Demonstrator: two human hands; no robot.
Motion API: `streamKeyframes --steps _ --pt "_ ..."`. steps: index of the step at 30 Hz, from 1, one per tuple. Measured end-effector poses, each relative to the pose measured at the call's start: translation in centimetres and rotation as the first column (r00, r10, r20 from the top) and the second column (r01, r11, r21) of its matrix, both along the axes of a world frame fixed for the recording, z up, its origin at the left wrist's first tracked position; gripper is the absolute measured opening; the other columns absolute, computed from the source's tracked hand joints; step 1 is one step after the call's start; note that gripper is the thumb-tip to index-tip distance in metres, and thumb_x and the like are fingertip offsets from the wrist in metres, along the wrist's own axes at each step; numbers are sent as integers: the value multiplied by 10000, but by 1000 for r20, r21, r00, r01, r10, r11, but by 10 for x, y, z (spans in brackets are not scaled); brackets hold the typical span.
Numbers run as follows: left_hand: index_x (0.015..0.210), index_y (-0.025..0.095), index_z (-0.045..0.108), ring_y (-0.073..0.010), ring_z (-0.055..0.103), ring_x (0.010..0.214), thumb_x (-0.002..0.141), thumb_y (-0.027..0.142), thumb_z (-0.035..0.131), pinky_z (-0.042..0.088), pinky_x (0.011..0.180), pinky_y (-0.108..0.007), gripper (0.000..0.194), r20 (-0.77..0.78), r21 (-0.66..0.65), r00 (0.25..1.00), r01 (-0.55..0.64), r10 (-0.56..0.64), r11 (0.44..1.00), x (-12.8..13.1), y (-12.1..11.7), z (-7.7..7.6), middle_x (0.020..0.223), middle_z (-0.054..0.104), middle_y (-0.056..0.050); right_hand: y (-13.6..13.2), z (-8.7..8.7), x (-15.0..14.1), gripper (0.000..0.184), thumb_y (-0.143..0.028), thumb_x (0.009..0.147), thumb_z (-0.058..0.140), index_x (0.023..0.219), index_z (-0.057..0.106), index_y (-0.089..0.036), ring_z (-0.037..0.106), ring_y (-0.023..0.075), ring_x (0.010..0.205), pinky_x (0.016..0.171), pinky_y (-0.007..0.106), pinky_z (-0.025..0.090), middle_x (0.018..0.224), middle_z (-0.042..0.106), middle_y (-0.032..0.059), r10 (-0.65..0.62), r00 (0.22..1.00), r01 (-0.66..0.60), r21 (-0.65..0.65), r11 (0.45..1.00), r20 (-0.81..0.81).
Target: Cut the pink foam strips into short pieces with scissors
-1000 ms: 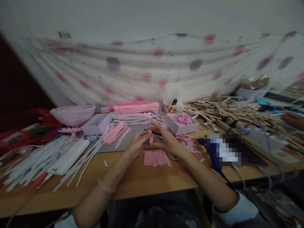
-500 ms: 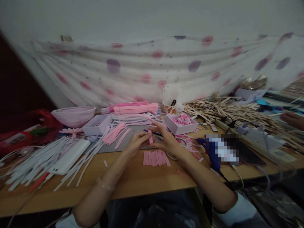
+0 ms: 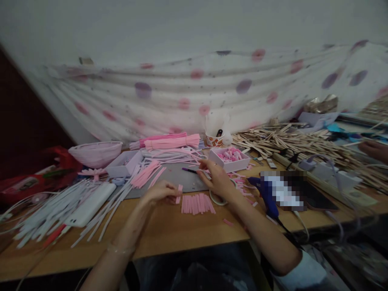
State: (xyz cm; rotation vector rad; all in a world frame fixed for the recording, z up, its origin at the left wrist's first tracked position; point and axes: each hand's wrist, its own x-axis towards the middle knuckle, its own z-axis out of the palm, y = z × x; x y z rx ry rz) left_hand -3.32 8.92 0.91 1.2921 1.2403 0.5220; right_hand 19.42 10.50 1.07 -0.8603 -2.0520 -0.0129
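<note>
My left hand (image 3: 162, 192) pinches a short pink strip (image 3: 179, 194) upright between thumb and fingers, just left of a row of similar cut pink strips (image 3: 197, 203) on the wooden table. Over the grey mat (image 3: 178, 178), my right hand (image 3: 216, 177) is open, its thumb and fingers apart. Its fingertips are at the right end of a dark pen (image 3: 189, 170) lying on the mat; whether they touch it I cannot tell. Partly hidden under the right wrist is a pale green ring (image 3: 216, 201).
Behind the hands are pink strip bundles (image 3: 172, 141) and a white box of pink pieces (image 3: 230, 157). White strips (image 3: 48, 214) and a white phone (image 3: 91, 205) lie left. On the right are a blue glue gun (image 3: 266, 198), wooden sticks (image 3: 291, 141) and another person's hand (image 3: 376, 150).
My hands have moved apart. The left has carried the pink strip down and left toward the row; the right has let go of the strip and is now over the pen's end.
</note>
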Motion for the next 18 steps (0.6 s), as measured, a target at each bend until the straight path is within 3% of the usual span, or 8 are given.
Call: streamKeyframes --steps 3,6,14,18 --pt "478 116 619 -88 508 443 469 385 788 404 490 -216 317 -194 -17 981 19 -22 1000 -2 -5 -7 482 603 -23 -1 -2 -2 206 -231 886 459 1047 557 -148 611 183 785 715 289 447 858 659 83 0 989 1 -4 1000 148" --pt "482 118 617 -85 508 422 468 368 785 404 480 -209 302 -276 -43 961 8 -20 999 3 -8 -9 438 582 -9 -2 -3 -3 180 -218 892 445 952 605 -160 621 166 760 686 256 414 833 685 71 -4 970 9 -19 1000 242" --pt "515 122 603 -101 552 442 412 419 819 445 499 -219 382 -312 -59 948 44 -60 997 5 -3 -14 449 599 -6 0 -3 1 216 -253 896 447 938 641 -170 632 158 678 594 237 339 762 703 53 -191 931 217 -53 975 312" --pt "534 114 619 -121 584 467 405 478 805 481 533 -246 428 -244 -85 967 51 -71 995 3 1 -22 479 619 -23 4 -5 4 233 -289 905 445 898 650 -179 633 167 660 563 248 309 732 701 51 -365 895 388 -45 921 256"
